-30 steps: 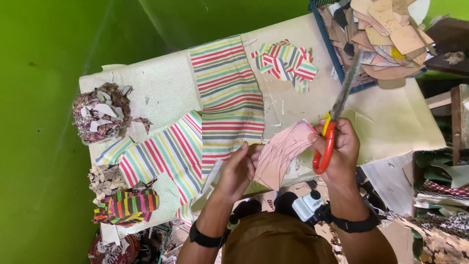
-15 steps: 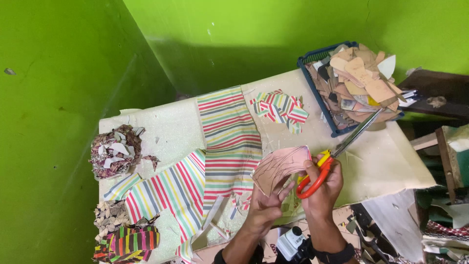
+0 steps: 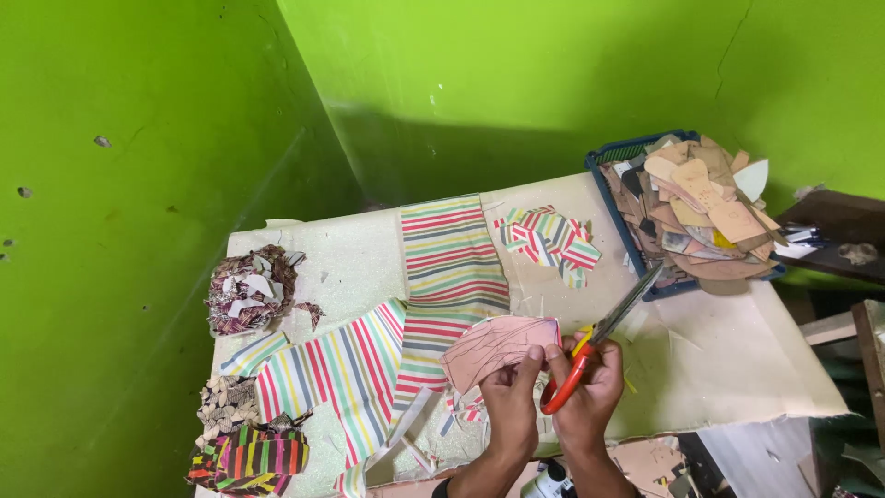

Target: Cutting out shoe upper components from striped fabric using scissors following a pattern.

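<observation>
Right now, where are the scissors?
In the head view, lower centre-right: the orange-handled scissors sit in the right hand, blades aimed toward the blue basket.

Worktop [image 3: 737,369]: pale, dusted with small scraps, set against bright green walls.
Striped cloth [image 3: 452,267]: long strip at centre, running far to near.
Second striped piece [image 3: 341,369]: angled, left of centre.
Cut striped shapes [image 3: 548,240]: small heap, far centre.
Blue basket [image 3: 608,157]: far right, piled with tan and brown cut-outs.
Patterned stacks [image 3: 249,290]: left edge, three heaps from mid to near.
</observation>
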